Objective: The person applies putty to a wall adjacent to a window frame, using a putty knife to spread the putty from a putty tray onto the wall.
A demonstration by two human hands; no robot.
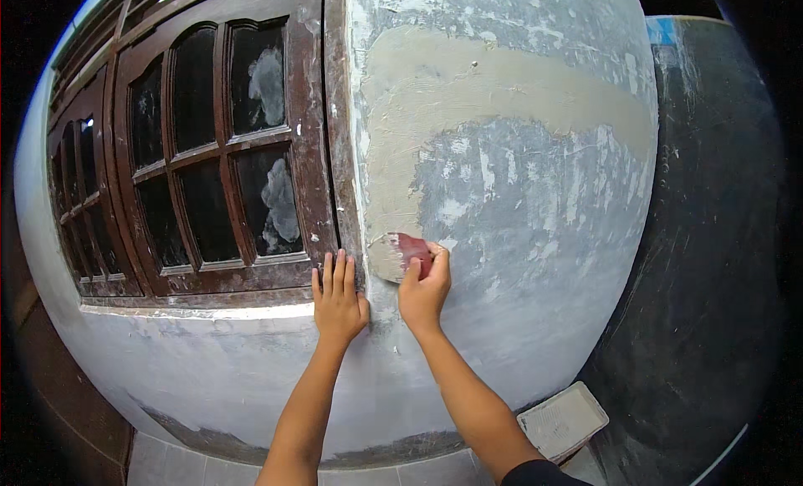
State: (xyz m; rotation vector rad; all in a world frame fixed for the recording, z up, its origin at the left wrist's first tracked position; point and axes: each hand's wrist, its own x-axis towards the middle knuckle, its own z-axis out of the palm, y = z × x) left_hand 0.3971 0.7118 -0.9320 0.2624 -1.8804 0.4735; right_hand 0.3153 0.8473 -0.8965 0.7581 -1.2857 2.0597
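Observation:
My right hand (426, 289) grips a red putty spreader (412, 250) between thumb and fingers. The tool is held against the wall just right of the window frame, and beige putty coats its left part. My left hand (339, 298) lies flat with fingers stretched upward, resting on the lower right corner of the brown window frame (314, 193). Above the spreader, a band of fresh beige putty (393, 168) runs up beside the frame and then bends right across the upper wall. Grey, patchy wall (527, 202) with white streaks shows below that band.
A pale rectangular tub (565, 421) with whitish material in it stands on the floor at the lower right. Beyond the wall's right edge rises a dark panel (703, 218). Grey floor tiles (188, 468) run along the wall's foot. The window has several dark glass panes.

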